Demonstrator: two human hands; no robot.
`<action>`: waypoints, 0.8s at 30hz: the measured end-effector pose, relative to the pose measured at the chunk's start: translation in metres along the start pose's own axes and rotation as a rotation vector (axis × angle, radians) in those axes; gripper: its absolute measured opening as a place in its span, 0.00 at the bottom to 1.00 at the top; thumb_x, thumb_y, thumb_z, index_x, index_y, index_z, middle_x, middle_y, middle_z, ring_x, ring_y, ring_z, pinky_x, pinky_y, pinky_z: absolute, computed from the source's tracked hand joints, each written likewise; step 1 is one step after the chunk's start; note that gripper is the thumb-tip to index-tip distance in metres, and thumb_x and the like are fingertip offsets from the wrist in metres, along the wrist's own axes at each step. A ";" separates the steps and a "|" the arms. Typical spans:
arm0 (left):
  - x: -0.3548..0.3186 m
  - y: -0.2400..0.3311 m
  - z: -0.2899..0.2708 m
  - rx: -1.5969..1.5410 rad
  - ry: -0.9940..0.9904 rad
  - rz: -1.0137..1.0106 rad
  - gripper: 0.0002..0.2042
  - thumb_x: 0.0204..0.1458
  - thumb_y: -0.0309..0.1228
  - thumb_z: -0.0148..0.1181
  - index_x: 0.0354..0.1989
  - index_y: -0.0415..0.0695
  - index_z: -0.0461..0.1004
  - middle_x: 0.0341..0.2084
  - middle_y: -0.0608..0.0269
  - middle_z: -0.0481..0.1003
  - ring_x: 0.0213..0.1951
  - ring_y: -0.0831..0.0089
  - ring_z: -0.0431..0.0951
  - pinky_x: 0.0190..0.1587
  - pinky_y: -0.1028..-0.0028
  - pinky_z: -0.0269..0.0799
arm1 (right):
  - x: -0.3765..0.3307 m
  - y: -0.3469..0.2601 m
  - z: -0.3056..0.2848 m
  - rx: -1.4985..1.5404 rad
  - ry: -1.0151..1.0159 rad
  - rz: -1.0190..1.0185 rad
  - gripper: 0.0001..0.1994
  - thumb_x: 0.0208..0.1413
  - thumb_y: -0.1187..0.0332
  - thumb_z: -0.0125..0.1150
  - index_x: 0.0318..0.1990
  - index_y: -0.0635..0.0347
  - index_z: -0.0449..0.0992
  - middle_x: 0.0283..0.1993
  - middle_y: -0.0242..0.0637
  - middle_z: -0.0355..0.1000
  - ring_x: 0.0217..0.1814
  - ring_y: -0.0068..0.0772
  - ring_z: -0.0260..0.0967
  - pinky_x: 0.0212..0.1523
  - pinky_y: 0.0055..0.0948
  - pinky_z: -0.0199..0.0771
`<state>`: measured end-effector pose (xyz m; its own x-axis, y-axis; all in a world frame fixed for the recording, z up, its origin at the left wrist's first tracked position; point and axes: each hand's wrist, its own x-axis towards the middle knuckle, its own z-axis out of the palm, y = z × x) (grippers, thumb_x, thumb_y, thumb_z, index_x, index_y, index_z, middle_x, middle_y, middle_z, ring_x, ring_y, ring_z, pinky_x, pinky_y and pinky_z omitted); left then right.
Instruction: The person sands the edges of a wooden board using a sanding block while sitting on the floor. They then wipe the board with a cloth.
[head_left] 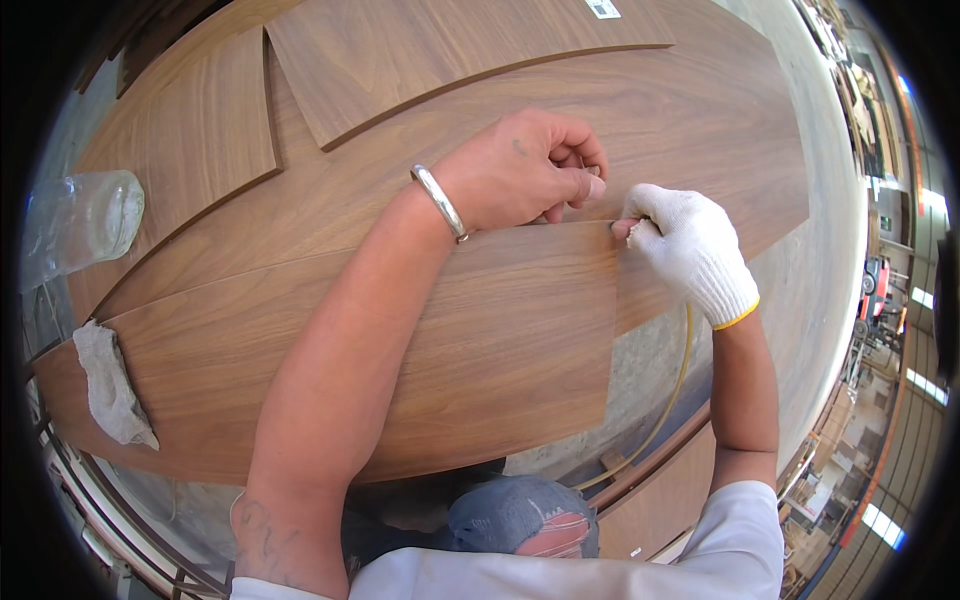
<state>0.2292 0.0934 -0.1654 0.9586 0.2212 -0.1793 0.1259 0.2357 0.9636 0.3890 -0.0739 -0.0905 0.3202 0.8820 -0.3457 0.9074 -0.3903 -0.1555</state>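
Observation:
A brown wood-grain board (pixel 490 350) lies in front of me, its far edge running below both hands. My left hand (pixel 525 170), bare with a silver bangle (pixel 438 202) at the wrist, is closed just above that edge. Its thumb and curled fingers come together, but what they hold, if anything, is too small to name. My right hand (pixel 692 240) wears a white knit glove with bare fingertips showing. It is closed in a pinch at the board's far right corner, and a small dark bit at the fingertips cannot be made out.
Beneath lies a larger wood-grain panel (pixel 700 110), with two smaller panels (pixel 450 50) (pixel 190 140) on it. A grey rag (pixel 110 385) rests on the near board's left end. At far left stands a clear plastic container (pixel 85 225). A yellow hose (pixel 665 410) runs below right.

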 end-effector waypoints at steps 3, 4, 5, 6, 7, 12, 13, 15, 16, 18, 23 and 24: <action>0.000 0.001 0.000 0.019 0.005 -0.003 0.05 0.61 0.29 0.66 0.41 0.41 0.80 0.28 0.71 0.78 0.27 0.83 0.75 0.31 0.79 0.74 | 0.006 0.016 0.000 -0.019 0.010 0.072 0.08 0.61 0.62 0.63 0.34 0.56 0.79 0.32 0.42 0.80 0.38 0.50 0.78 0.40 0.44 0.76; 0.001 0.002 0.000 0.032 0.011 -0.004 0.05 0.62 0.29 0.66 0.41 0.41 0.80 0.28 0.71 0.78 0.27 0.83 0.75 0.31 0.79 0.74 | 0.007 0.025 0.001 -0.026 0.020 0.099 0.09 0.61 0.63 0.63 0.34 0.57 0.79 0.33 0.42 0.80 0.38 0.50 0.78 0.39 0.43 0.75; 0.002 0.002 0.000 0.022 0.004 -0.008 0.05 0.62 0.29 0.66 0.41 0.41 0.80 0.28 0.71 0.78 0.27 0.83 0.75 0.31 0.79 0.74 | 0.004 0.033 0.002 0.082 -0.016 0.184 0.09 0.61 0.63 0.64 0.33 0.59 0.79 0.32 0.43 0.80 0.36 0.46 0.76 0.39 0.40 0.74; 0.002 0.003 0.002 0.010 0.001 -0.018 0.05 0.62 0.29 0.66 0.41 0.41 0.80 0.28 0.71 0.79 0.27 0.83 0.75 0.31 0.79 0.74 | 0.001 0.035 0.003 0.167 -0.011 0.213 0.09 0.60 0.63 0.65 0.33 0.59 0.79 0.32 0.43 0.80 0.35 0.45 0.76 0.38 0.39 0.74; 0.002 0.004 0.003 -0.002 -0.003 -0.028 0.05 0.62 0.29 0.65 0.41 0.41 0.80 0.28 0.70 0.79 0.27 0.83 0.75 0.31 0.79 0.74 | -0.003 0.035 0.005 0.251 -0.006 0.242 0.09 0.60 0.63 0.65 0.33 0.60 0.79 0.31 0.43 0.79 0.34 0.44 0.75 0.38 0.38 0.74; 0.002 0.001 0.001 -0.016 -0.017 -0.016 0.06 0.61 0.29 0.65 0.41 0.41 0.80 0.29 0.71 0.78 0.27 0.83 0.74 0.31 0.79 0.74 | -0.012 0.006 0.012 0.337 0.023 0.153 0.08 0.60 0.64 0.67 0.34 0.59 0.79 0.27 0.41 0.78 0.29 0.41 0.74 0.35 0.36 0.73; 0.002 0.000 0.000 -0.025 -0.010 -0.016 0.06 0.61 0.30 0.65 0.41 0.41 0.80 0.29 0.71 0.78 0.27 0.83 0.74 0.31 0.79 0.74 | -0.011 0.003 0.012 0.339 0.028 0.124 0.09 0.60 0.63 0.67 0.34 0.57 0.80 0.26 0.40 0.78 0.29 0.42 0.75 0.35 0.37 0.73; 0.001 0.000 0.000 -0.016 -0.007 -0.029 0.06 0.61 0.30 0.66 0.42 0.41 0.80 0.29 0.72 0.78 0.27 0.83 0.74 0.31 0.79 0.74 | -0.012 -0.002 0.011 0.298 0.044 0.108 0.09 0.60 0.62 0.67 0.34 0.57 0.80 0.26 0.40 0.78 0.30 0.43 0.76 0.34 0.39 0.74; 0.002 0.001 0.000 -0.012 -0.006 -0.034 0.06 0.61 0.30 0.66 0.42 0.41 0.80 0.29 0.72 0.78 0.27 0.83 0.74 0.31 0.79 0.74 | -0.013 -0.004 0.011 0.276 0.054 0.100 0.09 0.60 0.61 0.67 0.34 0.56 0.80 0.26 0.40 0.78 0.30 0.44 0.77 0.34 0.40 0.74; 0.002 0.001 0.001 -0.007 -0.005 -0.030 0.06 0.61 0.30 0.66 0.42 0.41 0.80 0.29 0.72 0.78 0.27 0.84 0.74 0.31 0.79 0.74 | -0.014 -0.005 0.011 0.196 0.074 0.060 0.10 0.60 0.60 0.68 0.34 0.55 0.80 0.27 0.40 0.78 0.32 0.45 0.78 0.35 0.41 0.75; 0.002 0.001 0.001 0.016 0.003 -0.016 0.06 0.61 0.29 0.66 0.42 0.41 0.80 0.28 0.72 0.77 0.27 0.84 0.74 0.31 0.79 0.74 | -0.010 -0.014 0.006 0.082 0.058 0.062 0.10 0.60 0.58 0.68 0.34 0.54 0.79 0.27 0.41 0.78 0.34 0.48 0.79 0.36 0.45 0.76; 0.002 0.000 0.001 0.012 0.000 -0.013 0.06 0.61 0.29 0.66 0.42 0.41 0.80 0.28 0.72 0.77 0.27 0.84 0.74 0.31 0.79 0.74 | -0.009 -0.015 0.006 0.083 0.059 0.049 0.10 0.60 0.58 0.67 0.34 0.54 0.79 0.27 0.41 0.78 0.34 0.49 0.79 0.36 0.45 0.76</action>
<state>0.2316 0.0930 -0.1656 0.9569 0.2186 -0.1914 0.1409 0.2272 0.9636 0.3705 -0.0777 -0.0907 0.3813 0.8743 -0.3003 0.8654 -0.4518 -0.2165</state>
